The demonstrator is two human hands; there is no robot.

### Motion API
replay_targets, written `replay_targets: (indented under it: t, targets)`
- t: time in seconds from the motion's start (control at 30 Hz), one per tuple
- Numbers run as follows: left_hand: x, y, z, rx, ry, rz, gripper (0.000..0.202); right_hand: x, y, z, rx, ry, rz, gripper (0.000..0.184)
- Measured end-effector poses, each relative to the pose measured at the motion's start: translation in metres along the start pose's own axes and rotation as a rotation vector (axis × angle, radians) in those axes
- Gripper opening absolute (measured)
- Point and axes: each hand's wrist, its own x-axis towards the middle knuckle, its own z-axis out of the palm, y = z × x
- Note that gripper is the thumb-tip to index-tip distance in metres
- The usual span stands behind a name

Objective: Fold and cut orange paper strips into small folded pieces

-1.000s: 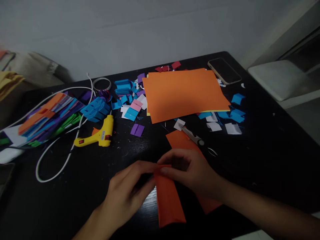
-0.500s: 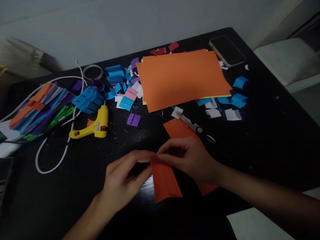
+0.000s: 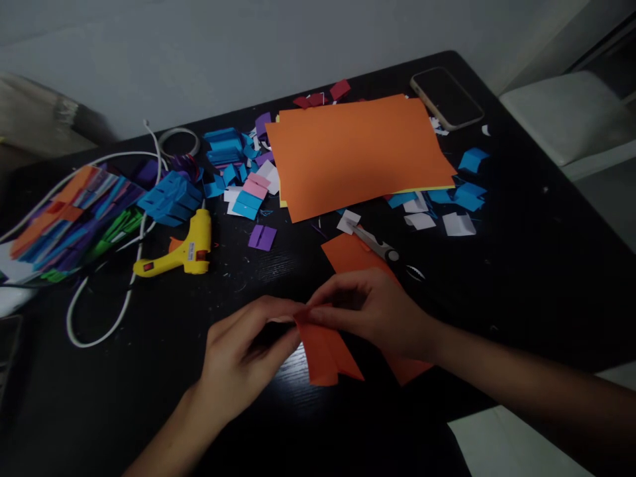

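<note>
both hands (image 3: 248,354) (image 3: 382,315) pinching folded orange paper (image 3: 320,351), yellow glue gun (image 3: 200,232), its label (image 3: 191,252) unreadable

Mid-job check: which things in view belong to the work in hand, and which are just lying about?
In the work:
folded orange paper, pinched by the right hand, left hand at its edge
probably the orange strip beneath the right hand
perhaps the scissors nearby

Apparently just lying about:
yellow glue gun
white cable
phone
</note>
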Motion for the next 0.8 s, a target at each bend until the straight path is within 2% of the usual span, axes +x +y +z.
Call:
replay_targets:
  t: [0.17, 0.37, 0.6, 0.8]
  targets:
    - [0.0016, -0.0012, -0.0005, -0.02, -0.025, 0.004, 0.018, 0.0001, 0.0002, -0.0005, -0.036, 0.008, -0.008, 0.025]
    - [0.0013, 0.0002, -0.0011, -0.033, -0.039, -0.025, 0.018, -0.0018, -0.0013, -0.0006, -0.195, 0.035, -0.024, 0.019]
    - [0.0069, 0.0034, -0.003, -0.084, -0.073, -0.047, 0.018, -0.002, -0.0051, -0.0012, -0.21, 0.009, -0.034, 0.008]
    - [0.0069, 0.0019, -0.0023, -0.124, -0.14, -0.061, 0.02, -0.0017, -0.0083, -0.0041, -0.301, -0.083, -0.022, 0.005]
